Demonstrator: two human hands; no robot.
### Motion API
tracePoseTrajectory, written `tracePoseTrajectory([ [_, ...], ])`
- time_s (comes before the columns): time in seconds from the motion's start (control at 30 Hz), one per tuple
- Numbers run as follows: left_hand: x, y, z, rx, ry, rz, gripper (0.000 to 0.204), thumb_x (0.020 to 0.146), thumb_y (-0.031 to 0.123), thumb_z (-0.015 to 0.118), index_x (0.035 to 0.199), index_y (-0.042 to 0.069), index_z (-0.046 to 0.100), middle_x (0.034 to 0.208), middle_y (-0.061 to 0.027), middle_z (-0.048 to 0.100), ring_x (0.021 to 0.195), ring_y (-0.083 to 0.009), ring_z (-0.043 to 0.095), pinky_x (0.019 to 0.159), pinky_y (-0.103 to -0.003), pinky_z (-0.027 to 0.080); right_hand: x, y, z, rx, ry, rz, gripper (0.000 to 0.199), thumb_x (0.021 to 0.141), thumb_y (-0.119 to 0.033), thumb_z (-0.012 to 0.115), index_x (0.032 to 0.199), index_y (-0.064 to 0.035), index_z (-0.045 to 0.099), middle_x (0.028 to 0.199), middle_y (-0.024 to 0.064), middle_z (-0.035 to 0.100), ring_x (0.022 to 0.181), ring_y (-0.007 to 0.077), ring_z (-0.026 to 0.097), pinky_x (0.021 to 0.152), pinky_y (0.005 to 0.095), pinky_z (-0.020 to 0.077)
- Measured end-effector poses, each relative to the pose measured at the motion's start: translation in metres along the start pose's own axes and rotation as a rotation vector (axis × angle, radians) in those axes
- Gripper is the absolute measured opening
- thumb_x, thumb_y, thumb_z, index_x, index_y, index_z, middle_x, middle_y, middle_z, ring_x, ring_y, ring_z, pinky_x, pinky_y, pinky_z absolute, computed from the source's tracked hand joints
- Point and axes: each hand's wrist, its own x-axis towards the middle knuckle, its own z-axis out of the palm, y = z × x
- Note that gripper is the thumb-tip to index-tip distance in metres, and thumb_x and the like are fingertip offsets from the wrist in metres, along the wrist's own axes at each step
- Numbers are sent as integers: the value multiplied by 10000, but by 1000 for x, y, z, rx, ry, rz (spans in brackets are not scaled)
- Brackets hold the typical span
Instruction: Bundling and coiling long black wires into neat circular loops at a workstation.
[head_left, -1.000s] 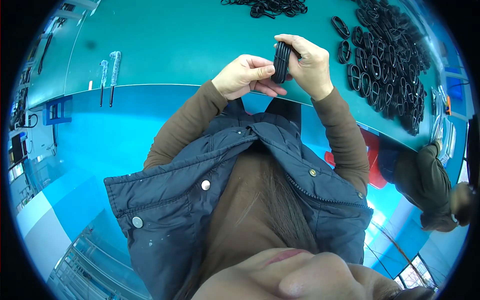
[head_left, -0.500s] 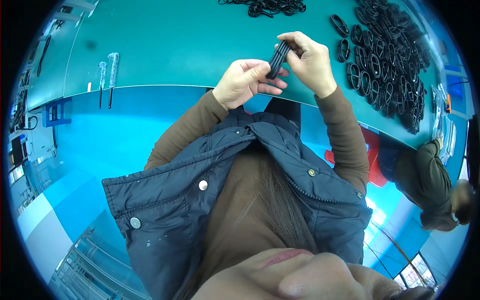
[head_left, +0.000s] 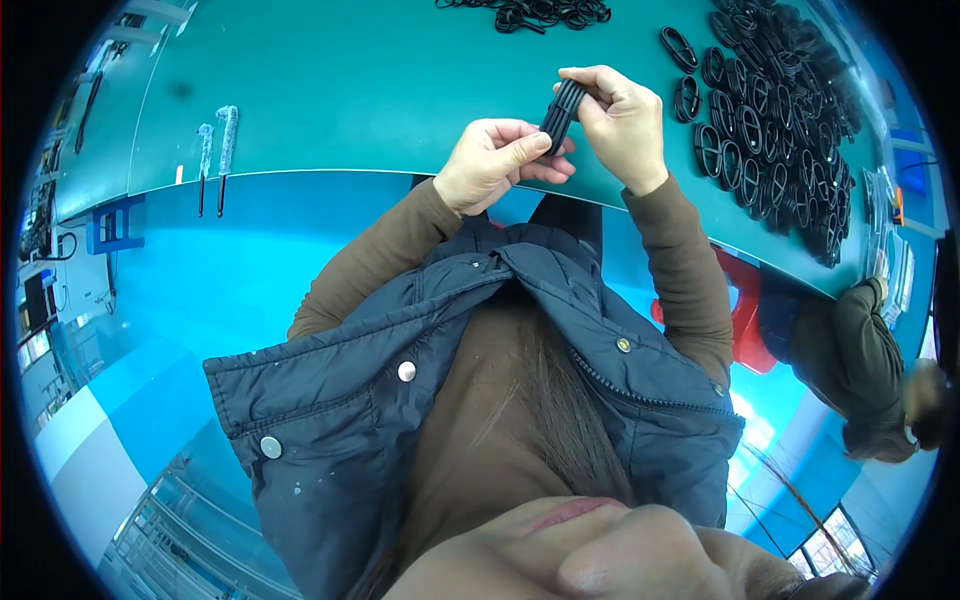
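Black cable bundle (head_left: 563, 114), one counted, is clamped at its lower end by your left hand (head_left: 490, 167) and its upper end by your right hand (head_left: 628, 125), above the green table (head_left: 350, 90), partly hiding your fingers. The far cable heap (head_left: 550, 14) is cut off above, and overlap defeats counting the cable pile (head_left: 778, 120) to your right. Two wrapped rods (head_left: 226, 145) lie leftward.

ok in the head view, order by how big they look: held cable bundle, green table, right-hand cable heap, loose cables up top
1. Green table
2. Right-hand cable heap
3. Loose cables up top
4. Held cable bundle
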Motion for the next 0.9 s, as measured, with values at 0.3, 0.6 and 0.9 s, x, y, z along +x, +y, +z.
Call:
tracePoseTrajectory([
  [0.3, 7, 6, -1, -80, -55, 74, 228, 953, 110, 549, 1053, -89, 596, 1089, -253, 615, 894, -286, 674, 805, -326, 581, 0, -5, -7, 1097, -166, 448, 300, 897, -134, 603, 1137, 46, 596, 1028, 159, 665, 779, 172, 639, 643, 237, 536],
  [0.6, 8, 0, -3, 31, -56, 69, 223, 950, 110, 555, 1066, -76, 597, 1030, -222, 632, 880, -288, 679, 795, -331, 585, -17, -15, 9, 992, -244, 548, 410, 930, -257, 588, 1201, 47, 537, 1163, 238, 603, 898, 203, 638, 745, 248, 543],
  [0.9, 15, 2, 9, 73, 31, 32, 269, 945, 83, 552, 1168, -67, 541, 1067, -207, 613, 895, -293, 675, 775, -329, 587, -30, -21, 22, 1038, -11, 559, 372, 931, -207, 588, 1215, 22, 512, 1170, 188, 596, 947, 198, 622, 753, 230, 538],
])
